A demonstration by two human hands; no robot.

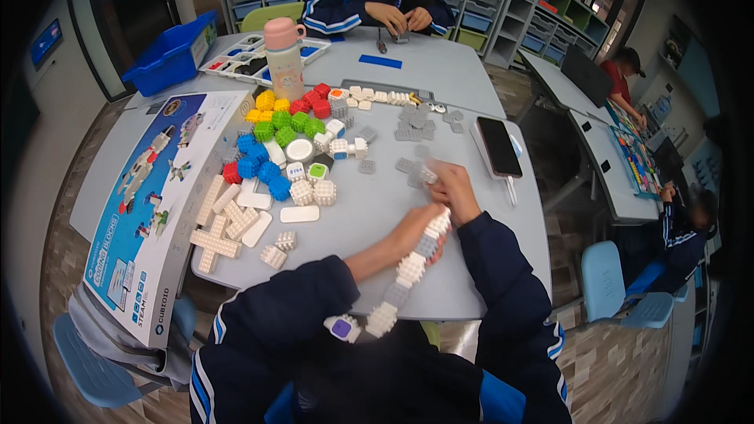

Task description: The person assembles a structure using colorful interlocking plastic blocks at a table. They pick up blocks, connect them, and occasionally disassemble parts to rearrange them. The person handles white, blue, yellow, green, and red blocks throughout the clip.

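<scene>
My left hand [414,233] is wrapped around the upper end of a long chain of white and grey studded blocks [410,268]. The chain slants down toward my lap, over the table's near edge, and ends in a white block with a purple face [342,328]. Just above, my right hand [457,190] pinches a small, pale studded block [428,173], smeared by motion. It is apart from the chain's visible blocks. Flat grey connector pieces [404,165] lie beside the right fingers, with more grey pieces [412,122] farther off.
Coloured cube blocks [259,149] and beige studded parts [216,243] cover the table's left side. A large printed box [157,188] leans at its left edge. A pink-lidded bottle [284,63] stands behind. A phone [499,147] lies right. Another person [377,0] works opposite.
</scene>
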